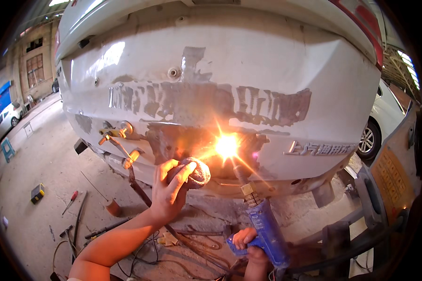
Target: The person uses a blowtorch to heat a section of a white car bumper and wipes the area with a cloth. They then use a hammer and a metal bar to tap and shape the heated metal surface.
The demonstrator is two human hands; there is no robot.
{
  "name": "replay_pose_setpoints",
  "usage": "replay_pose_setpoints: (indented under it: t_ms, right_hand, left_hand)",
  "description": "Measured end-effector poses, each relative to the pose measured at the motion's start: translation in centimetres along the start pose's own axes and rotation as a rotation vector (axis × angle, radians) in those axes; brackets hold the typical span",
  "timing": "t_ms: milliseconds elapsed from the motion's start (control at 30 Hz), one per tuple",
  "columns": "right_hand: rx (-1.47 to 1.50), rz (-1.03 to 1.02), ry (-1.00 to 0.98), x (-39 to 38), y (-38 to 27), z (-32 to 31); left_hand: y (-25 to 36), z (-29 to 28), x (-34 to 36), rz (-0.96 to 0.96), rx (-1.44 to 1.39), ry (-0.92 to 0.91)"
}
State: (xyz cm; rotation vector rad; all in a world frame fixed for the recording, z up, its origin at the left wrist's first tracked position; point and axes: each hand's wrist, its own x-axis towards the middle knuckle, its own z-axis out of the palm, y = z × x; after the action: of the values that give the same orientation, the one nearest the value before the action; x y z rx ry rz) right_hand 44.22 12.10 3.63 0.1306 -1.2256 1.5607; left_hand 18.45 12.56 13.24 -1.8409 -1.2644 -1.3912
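My left hand (168, 189) is closed round a bunched grey rag (199, 175), close to the lower part of a white car tailgate (262, 51). In my right hand (245, 238) is the handle of a blue pistol-grip welding gun (269, 229). Its metal tip points up to the panel, where a bright orange-white glare with streaks hides the contact point. Around the glare the metal looks dark and bare. Ground-down grey patches (295, 107) run across the panel above. At the left, a brass-coloured clamp (129, 159) with a cable hangs from the tailgate.
Cables and hoses (187, 241) lie tangled on the concrete floor below. A yellow-black box (38, 193), a red screwdriver (70, 200) and a hammer (69, 234) lie at left. A machine with an orange panel (394, 175) stands at right, before another white car (384, 112).
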Motion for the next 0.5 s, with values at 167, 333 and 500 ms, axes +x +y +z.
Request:
replay_pose_setpoints:
  t_ms: [167,333,500]
  right_hand:
    - [-0.018,0.007,0.017,0.1,-0.3,0.6]
    - [0.015,-0.097,0.016,-0.3,-1.7,1.6]
    - [0.012,-0.141,0.027,-0.2,-3.3,2.7]
  left_hand:
    - [0.1,-0.1,0.3,0.055,0.060,-0.025]
    - [2.8,0.8,4.4,-0.035,-0.034,0.141]
    - [5.1,2.4,6.6,0.075,0.155,0.115]
